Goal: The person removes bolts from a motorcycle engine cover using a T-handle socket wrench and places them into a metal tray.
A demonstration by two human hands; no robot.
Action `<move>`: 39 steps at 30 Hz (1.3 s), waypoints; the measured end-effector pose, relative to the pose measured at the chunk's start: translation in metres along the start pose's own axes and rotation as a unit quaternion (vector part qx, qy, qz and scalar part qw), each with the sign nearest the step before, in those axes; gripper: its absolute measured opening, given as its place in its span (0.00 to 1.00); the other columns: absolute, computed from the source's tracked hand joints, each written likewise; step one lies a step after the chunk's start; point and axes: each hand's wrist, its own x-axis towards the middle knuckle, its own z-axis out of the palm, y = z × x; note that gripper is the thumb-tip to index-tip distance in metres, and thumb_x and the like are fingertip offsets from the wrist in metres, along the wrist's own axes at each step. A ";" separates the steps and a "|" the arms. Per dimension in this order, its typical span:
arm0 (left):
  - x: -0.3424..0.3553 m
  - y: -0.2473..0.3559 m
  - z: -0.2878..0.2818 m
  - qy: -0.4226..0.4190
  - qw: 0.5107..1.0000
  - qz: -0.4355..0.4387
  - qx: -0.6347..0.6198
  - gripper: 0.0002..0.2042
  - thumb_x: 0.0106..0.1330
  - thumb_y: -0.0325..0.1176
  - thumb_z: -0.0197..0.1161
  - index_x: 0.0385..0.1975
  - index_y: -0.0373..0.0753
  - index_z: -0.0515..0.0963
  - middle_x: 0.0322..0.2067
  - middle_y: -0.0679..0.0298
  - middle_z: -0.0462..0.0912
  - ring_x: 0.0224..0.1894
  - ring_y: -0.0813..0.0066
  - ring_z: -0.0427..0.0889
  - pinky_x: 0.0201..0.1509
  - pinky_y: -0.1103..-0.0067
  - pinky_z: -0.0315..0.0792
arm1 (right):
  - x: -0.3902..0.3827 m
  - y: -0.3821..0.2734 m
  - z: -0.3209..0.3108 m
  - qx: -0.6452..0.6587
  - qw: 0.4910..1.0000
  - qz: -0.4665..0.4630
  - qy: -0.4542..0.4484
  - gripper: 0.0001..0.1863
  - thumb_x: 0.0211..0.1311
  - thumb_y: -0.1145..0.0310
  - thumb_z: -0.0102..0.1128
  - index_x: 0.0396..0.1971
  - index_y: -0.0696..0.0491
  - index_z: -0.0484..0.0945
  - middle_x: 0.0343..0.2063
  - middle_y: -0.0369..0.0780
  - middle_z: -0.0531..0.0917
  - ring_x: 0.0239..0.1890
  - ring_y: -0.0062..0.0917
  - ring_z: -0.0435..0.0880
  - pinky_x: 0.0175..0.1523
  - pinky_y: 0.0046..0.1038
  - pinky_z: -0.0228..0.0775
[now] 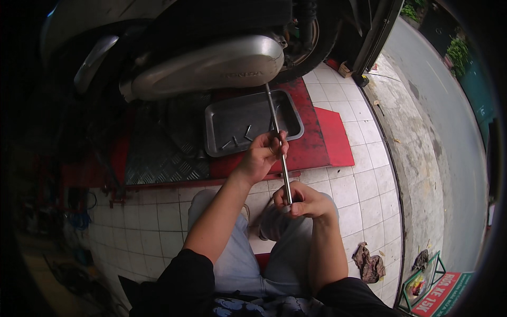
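My left hand [260, 154] is closed loosely round the shaft of a long, shiny socket wrench [285, 177]. Lower down, my right hand [308, 203] grips the near end of the same wrench. Its far tip meets the lower edge of a silver engine side cover [211, 66] on a motor scooter; what it sits on there is too small to make out. Beneath the shaft lies a grey metal tray [211, 119] holding several loose bolts [248, 130].
The tray rests on a red lift platform [311, 142] with a treadplate section [163, 164]. A scooter wheel [317, 53] stands at the far side. On the white tiled floor [369, 185] lies a crumpled brown rag [368, 262]. A red sign [437, 296] stands by the street.
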 end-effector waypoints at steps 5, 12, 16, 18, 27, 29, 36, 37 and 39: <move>-0.008 -0.003 -0.015 0.000 1.000 -0.016 -0.020 0.09 0.67 0.34 0.60 0.43 0.38 0.74 0.29 0.67 0.77 0.33 0.80 0.73 0.41 0.84 0.67 | 0.011 0.004 -0.008 -0.182 0.981 0.060 0.002 0.21 0.58 0.52 0.69 0.22 0.55 0.75 0.18 0.28 0.73 0.24 0.12 0.67 0.28 0.21 0.57; -0.008 0.000 -0.018 -0.010 0.999 -0.029 -0.018 0.09 0.68 0.34 0.60 0.44 0.38 0.74 0.31 0.67 0.77 0.33 0.81 0.75 0.42 0.84 0.69 | 0.013 0.002 -0.010 -0.194 0.980 0.023 -0.024 0.22 0.61 0.49 0.65 0.33 0.56 0.78 0.19 0.30 0.74 0.25 0.14 0.72 0.32 0.20 0.65; -0.006 0.000 -0.014 -0.011 0.999 -0.022 -0.021 0.09 0.69 0.33 0.59 0.44 0.38 0.74 0.31 0.68 0.78 0.33 0.82 0.75 0.42 0.85 0.70 | 0.000 -0.006 -0.019 -0.023 0.996 0.035 -0.082 0.32 0.63 0.44 0.58 0.49 0.61 0.75 0.23 0.38 0.81 0.27 0.20 0.80 0.36 0.22 0.72; -0.005 0.000 -0.012 -0.010 1.000 -0.018 -0.015 0.09 0.69 0.33 0.59 0.44 0.38 0.74 0.31 0.68 0.78 0.33 0.83 0.75 0.41 0.85 0.69 | -0.002 -0.008 -0.020 -0.003 0.996 0.018 -0.083 0.37 0.64 0.42 0.54 0.55 0.63 0.72 0.26 0.42 0.84 0.28 0.21 0.82 0.35 0.23 0.74; -0.001 0.002 0.006 0.007 1.000 -0.008 -0.010 0.12 0.67 0.34 0.61 0.43 0.37 0.68 0.27 0.71 0.74 0.27 0.84 0.65 0.35 0.85 0.60 | -0.015 -0.038 -0.013 -0.195 0.970 0.143 -0.020 0.13 0.65 0.66 0.60 0.42 0.61 0.79 0.20 0.39 0.83 0.21 0.17 0.79 0.26 0.19 0.69; -0.002 -0.001 -0.002 0.009 1.000 -0.016 0.001 0.12 0.66 0.33 0.62 0.43 0.37 0.68 0.27 0.71 0.74 0.26 0.84 0.64 0.35 0.85 0.59 | -0.011 -0.067 0.018 -0.335 0.905 0.248 0.083 0.13 0.64 0.65 0.62 0.40 0.60 0.79 0.20 0.38 0.84 0.21 0.20 0.80 0.28 0.22 0.71; -0.002 0.000 -0.004 0.008 1.000 -0.028 -0.011 0.12 0.63 0.30 0.64 0.42 0.39 0.69 0.26 0.72 0.73 0.26 0.84 0.63 0.33 0.85 0.59 | -0.033 -0.043 -0.010 -0.221 0.971 0.036 0.089 0.30 0.59 0.63 0.68 0.57 0.64 0.70 0.38 0.48 0.86 0.34 0.32 0.87 0.42 0.29 0.78; -0.001 0.000 0.000 0.001 0.999 -0.029 -0.033 0.12 0.63 0.30 0.64 0.42 0.40 0.69 0.26 0.73 0.73 0.25 0.84 0.63 0.33 0.85 0.58 | -0.040 -0.038 -0.025 -0.138 0.989 0.036 0.038 0.47 0.57 0.47 0.67 0.62 0.70 0.61 0.45 0.56 0.82 0.41 0.41 0.86 0.47 0.34 0.79; 0.003 0.001 0.007 -0.015 0.996 -0.028 -0.079 0.13 0.62 0.29 0.64 0.42 0.40 0.69 0.26 0.73 0.72 0.25 0.84 0.62 0.33 0.85 0.58 | -0.045 -0.023 -0.042 0.005 0.998 -0.042 -0.040 0.51 0.57 0.40 0.62 0.63 0.72 0.58 0.48 0.62 0.78 0.49 0.46 0.82 0.53 0.35 0.76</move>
